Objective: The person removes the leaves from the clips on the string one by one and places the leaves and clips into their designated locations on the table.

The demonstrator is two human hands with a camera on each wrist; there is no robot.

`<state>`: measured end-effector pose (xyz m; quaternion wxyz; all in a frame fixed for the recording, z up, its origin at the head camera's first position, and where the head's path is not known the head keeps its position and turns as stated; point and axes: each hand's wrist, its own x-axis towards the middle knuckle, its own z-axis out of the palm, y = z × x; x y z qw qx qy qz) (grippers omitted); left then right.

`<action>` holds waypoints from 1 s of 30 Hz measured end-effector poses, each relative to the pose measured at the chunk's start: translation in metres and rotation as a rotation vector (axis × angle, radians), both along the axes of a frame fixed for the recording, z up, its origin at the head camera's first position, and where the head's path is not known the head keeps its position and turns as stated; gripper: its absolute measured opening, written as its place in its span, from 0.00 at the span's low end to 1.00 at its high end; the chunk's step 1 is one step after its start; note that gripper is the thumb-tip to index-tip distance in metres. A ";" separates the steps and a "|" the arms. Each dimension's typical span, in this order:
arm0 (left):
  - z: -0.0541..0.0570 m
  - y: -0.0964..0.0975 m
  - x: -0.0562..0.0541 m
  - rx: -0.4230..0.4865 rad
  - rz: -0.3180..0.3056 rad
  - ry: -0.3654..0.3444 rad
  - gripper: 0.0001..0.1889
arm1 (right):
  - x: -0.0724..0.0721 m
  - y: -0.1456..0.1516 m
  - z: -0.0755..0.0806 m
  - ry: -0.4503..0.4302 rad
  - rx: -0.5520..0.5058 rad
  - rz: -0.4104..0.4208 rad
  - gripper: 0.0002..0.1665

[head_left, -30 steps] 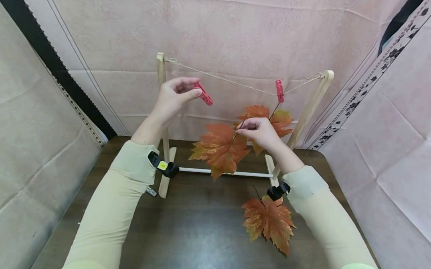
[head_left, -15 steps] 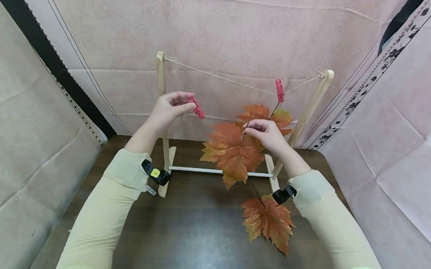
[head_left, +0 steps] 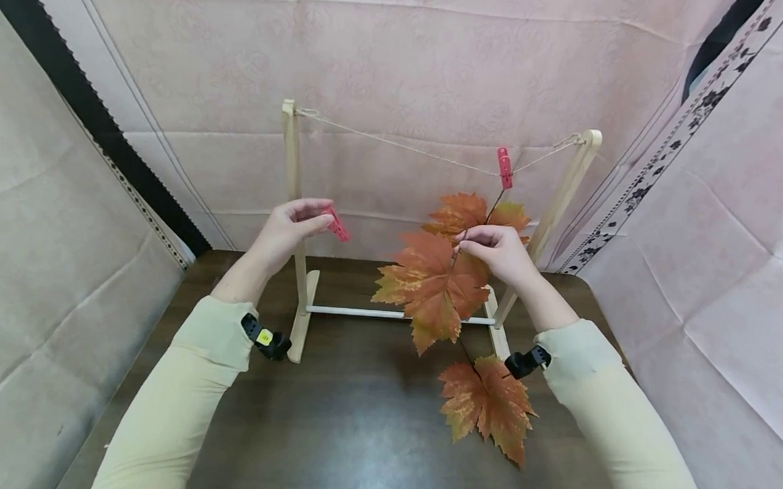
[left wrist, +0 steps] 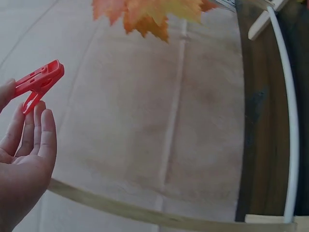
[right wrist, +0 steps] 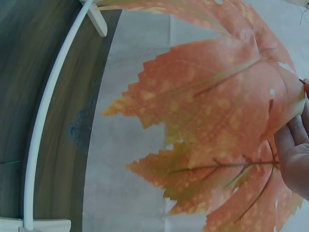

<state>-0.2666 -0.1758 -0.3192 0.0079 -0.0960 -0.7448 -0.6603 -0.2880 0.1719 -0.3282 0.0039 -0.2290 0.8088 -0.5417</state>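
Observation:
My left hand [head_left: 285, 232] pinches a red clothespin [head_left: 337, 225] between thumb and fingertips, beside the left post. In the left wrist view the clothespin [left wrist: 41, 82] has its two handles between thumb and fingers. My right hand [head_left: 496, 255] pinches the thin stem of an orange maple leaf [head_left: 435, 286], which hangs below the fingers. Just behind it, another maple leaf [head_left: 461, 212] hangs from the string [head_left: 396, 140] by a second red clothespin [head_left: 505, 168]. The right wrist view shows the held leaf [right wrist: 212, 92] large, with the fingers partly out of frame.
A wooden stand with a left post [head_left: 292, 152], a right post [head_left: 567, 186] and a white crossbar [head_left: 356, 312] stands on the dark table [head_left: 331, 431]. A third maple leaf [head_left: 489, 405] lies on the table at front right. Pale cloth [head_left: 386, 62] hangs behind.
My left hand has moved down and left with the clothespin, away from the string. My right hand has shifted right and slightly down with its leaf, nearer the hanging one.

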 end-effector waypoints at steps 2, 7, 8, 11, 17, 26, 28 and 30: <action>-0.007 -0.004 0.002 0.000 0.005 -0.018 0.22 | 0.001 0.004 -0.001 -0.008 0.012 0.006 0.13; -0.022 -0.013 0.005 -0.039 0.004 -0.046 0.23 | 0.003 0.015 -0.003 -0.043 0.064 0.012 0.12; -0.024 -0.015 0.005 -0.049 0.003 -0.051 0.23 | 0.004 0.017 -0.004 -0.049 0.072 0.015 0.12; -0.030 -0.020 0.005 -0.053 -0.010 -0.070 0.24 | 0.005 0.024 -0.006 -0.060 0.083 0.026 0.12; -0.040 -0.030 0.008 -0.071 -0.024 -0.120 0.26 | 0.007 0.036 -0.011 -0.116 0.110 0.050 0.14; -0.064 -0.045 0.014 -0.062 -0.038 -0.161 0.26 | 0.009 0.056 -0.025 -0.169 0.151 0.066 0.14; -0.070 -0.048 0.016 -0.061 -0.038 -0.166 0.27 | 0.009 0.062 -0.030 -0.169 0.159 0.071 0.13; -0.077 -0.052 0.018 -0.055 -0.036 -0.171 0.26 | 0.010 0.066 -0.034 -0.166 0.172 0.079 0.13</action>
